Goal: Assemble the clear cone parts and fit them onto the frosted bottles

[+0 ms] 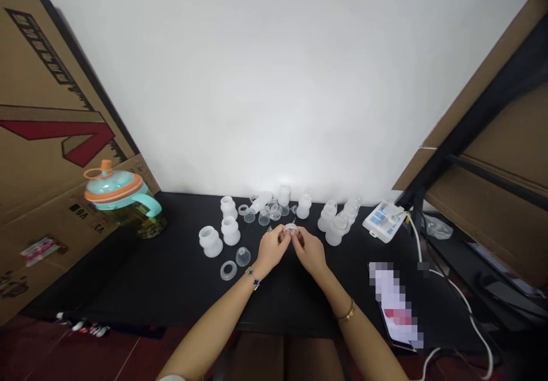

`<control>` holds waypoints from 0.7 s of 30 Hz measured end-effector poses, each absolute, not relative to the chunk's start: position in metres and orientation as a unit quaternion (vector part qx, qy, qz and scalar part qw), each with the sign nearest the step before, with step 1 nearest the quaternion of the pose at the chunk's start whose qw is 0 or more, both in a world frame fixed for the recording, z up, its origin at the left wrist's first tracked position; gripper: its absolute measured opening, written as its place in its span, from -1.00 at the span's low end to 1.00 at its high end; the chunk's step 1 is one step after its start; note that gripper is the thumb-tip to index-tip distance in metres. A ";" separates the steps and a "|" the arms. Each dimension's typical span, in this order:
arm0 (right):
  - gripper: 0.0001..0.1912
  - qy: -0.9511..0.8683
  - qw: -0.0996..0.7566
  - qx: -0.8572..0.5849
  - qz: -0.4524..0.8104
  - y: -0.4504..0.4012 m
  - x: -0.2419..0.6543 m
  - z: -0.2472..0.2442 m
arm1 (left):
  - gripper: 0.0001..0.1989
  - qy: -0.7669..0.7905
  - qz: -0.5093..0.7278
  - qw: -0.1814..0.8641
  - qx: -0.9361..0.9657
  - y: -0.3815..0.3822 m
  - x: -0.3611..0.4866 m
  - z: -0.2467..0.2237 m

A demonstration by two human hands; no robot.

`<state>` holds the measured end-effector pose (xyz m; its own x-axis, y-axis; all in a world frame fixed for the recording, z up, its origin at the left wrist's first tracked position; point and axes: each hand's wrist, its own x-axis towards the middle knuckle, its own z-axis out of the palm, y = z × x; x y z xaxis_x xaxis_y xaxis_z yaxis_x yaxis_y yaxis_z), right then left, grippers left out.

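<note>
My left hand (274, 248) and my right hand (310, 249) meet over the black table, both closed on a small translucent bottle collar ring (291, 229). A thin clear tip rises above it; whether it is a nipple is too small to tell. Left of my left hand lie a clear dome cap (243, 256) and a loose collar ring (228, 270). Several white bottle bodies stand farther left, among them a wide-mouthed bottle (210, 242). Behind my hands is a cluster of clear caps (264, 216) and rings. To the right are several capped bottles (337, 230).
A teal and orange jug (124, 198) stands at the left by a cardboard box (51, 141). On the right are a white case (385, 221), a phone (396, 307) and a white cable (462, 301). A white wall (274, 84) borders the table's back.
</note>
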<state>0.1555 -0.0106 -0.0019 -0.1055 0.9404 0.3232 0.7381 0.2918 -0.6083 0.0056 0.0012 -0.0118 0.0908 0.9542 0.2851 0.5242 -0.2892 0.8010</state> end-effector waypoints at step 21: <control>-0.66 -0.729 0.351 -0.571 0.140 -0.010 0.156 -0.004 | -0.68 0.536 0.404 0.269 0.691 -0.001 0.005 -0.006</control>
